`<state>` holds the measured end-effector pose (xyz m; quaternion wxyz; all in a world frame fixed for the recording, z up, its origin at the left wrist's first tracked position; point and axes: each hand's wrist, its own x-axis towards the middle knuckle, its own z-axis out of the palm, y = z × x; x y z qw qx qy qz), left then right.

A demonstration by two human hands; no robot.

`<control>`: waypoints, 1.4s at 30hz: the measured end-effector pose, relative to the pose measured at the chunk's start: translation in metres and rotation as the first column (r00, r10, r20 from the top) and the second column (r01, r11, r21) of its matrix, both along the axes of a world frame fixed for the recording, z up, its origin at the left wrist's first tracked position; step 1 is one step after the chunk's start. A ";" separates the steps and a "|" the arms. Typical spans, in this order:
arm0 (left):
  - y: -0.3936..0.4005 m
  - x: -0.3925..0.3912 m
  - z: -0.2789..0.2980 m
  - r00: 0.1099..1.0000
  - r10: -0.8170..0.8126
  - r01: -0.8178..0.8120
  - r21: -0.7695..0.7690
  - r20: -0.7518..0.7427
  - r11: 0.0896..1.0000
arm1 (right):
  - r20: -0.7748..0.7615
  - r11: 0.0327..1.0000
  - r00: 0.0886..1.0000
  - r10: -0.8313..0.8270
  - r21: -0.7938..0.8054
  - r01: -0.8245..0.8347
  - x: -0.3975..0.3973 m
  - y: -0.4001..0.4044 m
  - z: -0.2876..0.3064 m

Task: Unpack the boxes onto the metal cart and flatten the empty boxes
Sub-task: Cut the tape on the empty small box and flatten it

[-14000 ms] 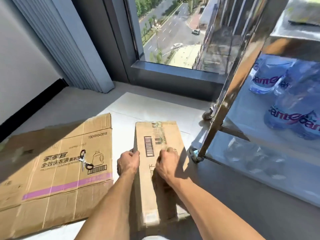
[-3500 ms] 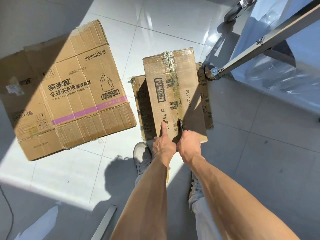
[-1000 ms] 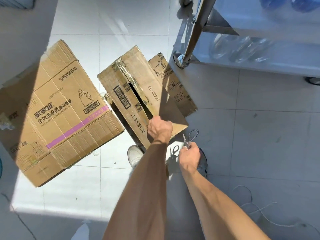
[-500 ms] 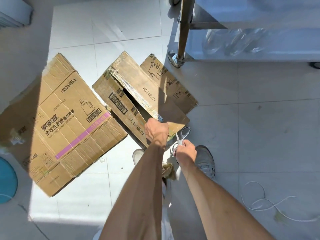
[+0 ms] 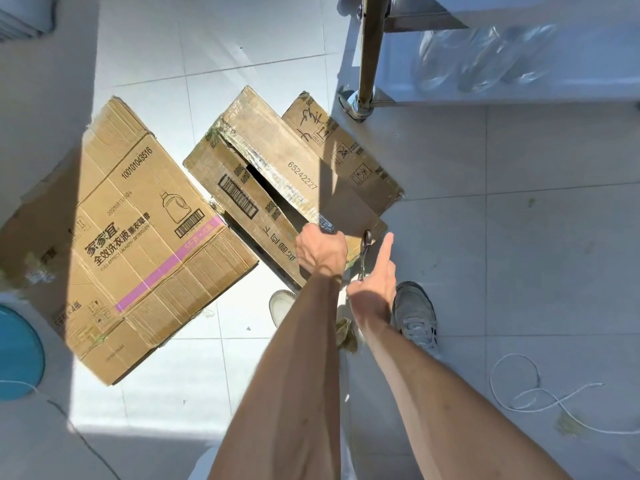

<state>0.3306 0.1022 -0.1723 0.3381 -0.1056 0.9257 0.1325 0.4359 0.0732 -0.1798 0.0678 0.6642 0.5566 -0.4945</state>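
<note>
A small brown cardboard box (image 5: 277, 174) stands on the tiled floor, its top seam slit open into a dark gap. My left hand (image 5: 322, 249) grips the near end of its top flap. Just right of it, my right hand (image 5: 375, 282) holds a pair of scissors (image 5: 365, 251) upright by the box's near corner, with the index finger stretched out. The metal cart (image 5: 367, 57) stands at the top right, with clear bottles (image 5: 485, 53) on its bottom shelf.
A large flattened detergent box (image 5: 138, 237) lies on the floor to the left. Another flat piece of cardboard (image 5: 346, 157) lies under the small box. A white cord (image 5: 519, 386) loops on the floor at the right. A blue round object (image 5: 17, 355) sits at the left edge.
My right hand has brought the scissors up beside the box's near corner and straightened its index finger. My left hand keeps its grip on the flap.
</note>
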 end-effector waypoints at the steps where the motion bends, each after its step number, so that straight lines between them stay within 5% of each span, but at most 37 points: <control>1: 0.000 0.000 0.001 1.000 -0.005 0.005 0.001 0.001 1.000 | -0.025 0.999 0.999 0.028 -0.028 -0.029 0.006 -0.001 0.001; 9: -0.002 0.002 0.002 1.000 -0.015 0.015 0.011 -0.022 1.000 | -0.005 0.872 0.874 0.485 0.076 -0.484 0.016 0.014 0.000; 19: -0.003 0.005 -0.001 1.000 0.027 -0.027 -0.018 -0.007 0.999 | 0.067 0.783 0.790 0.609 0.106 -0.613 0.014 0.010 0.006; 25: -0.002 0.014 0.003 0.996 0.050 -0.050 -0.005 -0.078 0.999 | 0.291 0.972 0.931 0.222 0.014 -0.236 0.008 0.022 -0.002; 29: -0.004 0.015 0.006 0.998 0.044 -0.045 -0.017 -0.049 0.999 | 0.296 0.951 0.905 0.307 -0.061 -0.303 0.008 0.035 -0.003; 33: -0.006 0.007 0.009 0.999 0.032 -0.032 0.003 0.007 0.999 | 0.317 0.837 0.786 0.531 -0.054 -0.544 0.010 0.027 -0.004; 38: -0.012 0.005 0.010 1.000 0.021 -0.021 0.020 0.021 1.000 | 0.416 0.781 0.704 0.575 -0.022 -0.624 0.019 0.012 -0.002; 42: -0.018 0.007 0.005 0.999 0.037 -0.038 0.055 0.025 0.998 | 0.493 0.639 0.548 0.675 -0.019 -0.769 0.023 0.016 0.004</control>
